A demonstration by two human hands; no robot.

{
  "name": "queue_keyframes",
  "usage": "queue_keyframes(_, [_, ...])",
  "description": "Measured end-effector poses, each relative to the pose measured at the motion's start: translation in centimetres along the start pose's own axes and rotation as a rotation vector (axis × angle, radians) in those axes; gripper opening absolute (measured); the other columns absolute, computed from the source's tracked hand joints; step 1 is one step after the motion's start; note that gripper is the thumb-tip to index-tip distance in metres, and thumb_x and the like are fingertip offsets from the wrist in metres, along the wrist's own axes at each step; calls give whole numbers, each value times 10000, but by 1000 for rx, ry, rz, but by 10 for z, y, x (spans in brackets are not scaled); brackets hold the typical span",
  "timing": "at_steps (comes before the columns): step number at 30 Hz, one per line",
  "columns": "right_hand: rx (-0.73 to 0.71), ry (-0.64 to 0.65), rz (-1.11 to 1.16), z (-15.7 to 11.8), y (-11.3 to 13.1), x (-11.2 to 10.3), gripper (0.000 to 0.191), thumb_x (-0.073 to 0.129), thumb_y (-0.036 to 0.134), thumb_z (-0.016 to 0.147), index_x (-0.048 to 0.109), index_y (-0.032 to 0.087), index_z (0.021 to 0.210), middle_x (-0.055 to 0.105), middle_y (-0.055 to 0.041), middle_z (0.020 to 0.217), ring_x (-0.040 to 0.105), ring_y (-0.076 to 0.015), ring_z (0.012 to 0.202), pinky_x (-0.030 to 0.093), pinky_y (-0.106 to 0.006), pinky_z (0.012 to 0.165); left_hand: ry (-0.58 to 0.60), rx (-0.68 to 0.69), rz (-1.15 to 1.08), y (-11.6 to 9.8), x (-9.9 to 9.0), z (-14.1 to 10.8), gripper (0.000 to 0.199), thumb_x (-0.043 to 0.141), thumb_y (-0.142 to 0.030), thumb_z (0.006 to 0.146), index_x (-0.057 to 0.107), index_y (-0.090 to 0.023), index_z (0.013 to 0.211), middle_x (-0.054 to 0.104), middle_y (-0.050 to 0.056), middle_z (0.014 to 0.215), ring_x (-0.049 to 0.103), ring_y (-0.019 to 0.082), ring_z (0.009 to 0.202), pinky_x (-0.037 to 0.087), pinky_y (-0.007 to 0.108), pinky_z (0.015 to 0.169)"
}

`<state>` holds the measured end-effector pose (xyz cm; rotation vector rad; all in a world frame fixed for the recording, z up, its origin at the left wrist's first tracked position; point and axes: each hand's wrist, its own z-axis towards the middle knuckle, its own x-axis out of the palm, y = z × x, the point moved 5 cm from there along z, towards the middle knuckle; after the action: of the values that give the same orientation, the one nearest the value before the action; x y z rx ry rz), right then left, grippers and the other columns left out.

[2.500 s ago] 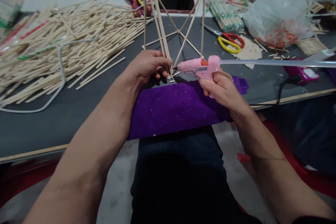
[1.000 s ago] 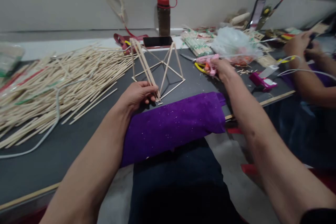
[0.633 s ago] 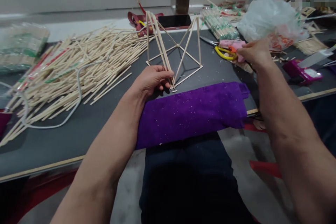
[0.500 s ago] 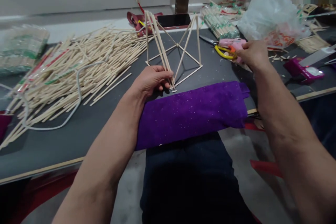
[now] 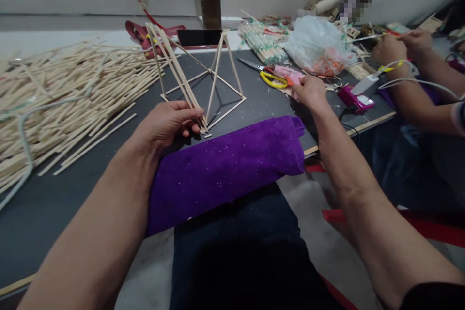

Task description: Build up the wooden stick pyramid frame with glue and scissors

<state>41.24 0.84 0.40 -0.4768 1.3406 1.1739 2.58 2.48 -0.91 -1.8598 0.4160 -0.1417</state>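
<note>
My left hand [image 5: 178, 118] is closed around the lower ends of a few thin wooden sticks [image 5: 178, 72], which lean up and to the left. These sticks meet the near corner of a stick frame [image 5: 228, 114], whose triangular sides stand upright on the grey table. A tiny cut piece of stick [image 5: 208, 136] lies by that corner. Farther right, my right hand [image 5: 310, 94] is closed on a pink glue gun [image 5: 288, 73] with an orange part, partly hidden by the fingers. Touching it on the left are scissors [image 5: 272, 79] with yellow handles. A folded purple cloth [image 5: 225, 169] lies below my hands.
Many loose sticks [image 5: 90, 82] and a white cable [image 5: 25, 140] cover the left side. Behind stand a bottle [image 5: 209, 0] and a phone [image 5: 199, 37]. A plastic bag [image 5: 314, 43] and a purple device [image 5: 358, 101] are at right, near another person's hands [image 5: 390, 51].
The view has swung right, bringing another person's hands and arms into sight. My left hand keeps its hold on the sticks, and my right hand stays at the pink glue gun.
</note>
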Motion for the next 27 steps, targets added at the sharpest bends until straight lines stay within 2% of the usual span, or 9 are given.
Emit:
queue_keyframes(5, [8,8,-34,2,-5,-1,157,640,173,838,613,133,689,657,-178,796,658,-341,983,498,-508,934,-6,24,25,-2,0,3,103,762,-185,739,694,-149,670,687,73,640,553,82,458,337,147,337])
queue_keyframes(9, [30,13,-110,-3,-8,-2,141,630,219,870,690,91,867,693,-213,960,655,-341,1031,507,-485,924,-5,14,8,-4,1,1,89,749,-168,738,687,-138,681,686,69,630,559,80,446,340,144,333])
queue_keyframes(12, [-35,-127,-181,-18,13,-16,321,642,259,888,678,60,1137,631,-265,1243,607,-358,1167,484,-486,964,-5,8,-17,-2,1,-1,107,751,-161,733,667,-129,675,665,61,594,552,76,426,338,143,334])
queue_keyframes(14, [-167,-220,-122,-36,44,-31,345,619,260,919,667,79,1209,629,-245,1276,601,-323,1185,469,-450,995,5,20,-32,-1,2,-2,114,750,-163,728,656,-127,674,666,64,593,557,78,426,334,145,338])
queue_keyframes(16, [-328,-141,73,-57,83,-43,263,589,255,946,705,108,1130,721,-154,1074,669,-247,1001,499,-393,933,11,36,-43,0,2,-2,111,746,-169,726,652,-131,681,669,65,600,561,78,432,328,146,342])
queue_keyframes(18, [-513,9,288,-81,126,-51,206,571,239,947,742,128,977,723,-67,848,685,-194,845,519,-336,856,12,42,-39,2,2,-1,102,739,-172,729,652,-135,691,667,58,601,562,77,435,325,148,349])
queue_keyframes(21, [-672,214,399,-107,173,-49,213,597,195,899,717,138,732,660,-35,675,673,-174,746,514,-293,775,14,46,-24,3,3,-1,102,740,-184,733,655,-139,700,674,51,616,564,72,439,323,150,355])
queue_keyframes(23, [-670,287,411,-112,186,-35,210,619,156,858,688,139,660,628,-35,621,664,-172,705,506,-277,716,16,59,-27,2,3,-1,109,743,-191,738,656,-138,699,682,51,631,570,71,443,322,154,355])
queue_keyframes(27, [-536,428,560,-103,189,9,155,641,129,834,677,135,684,612,-25,592,606,-127,563,452,-234,552,22,71,-31,2,5,-2,117,740,-186,747,654,-134,687,680,53,612,572,77,438,320,170,357])
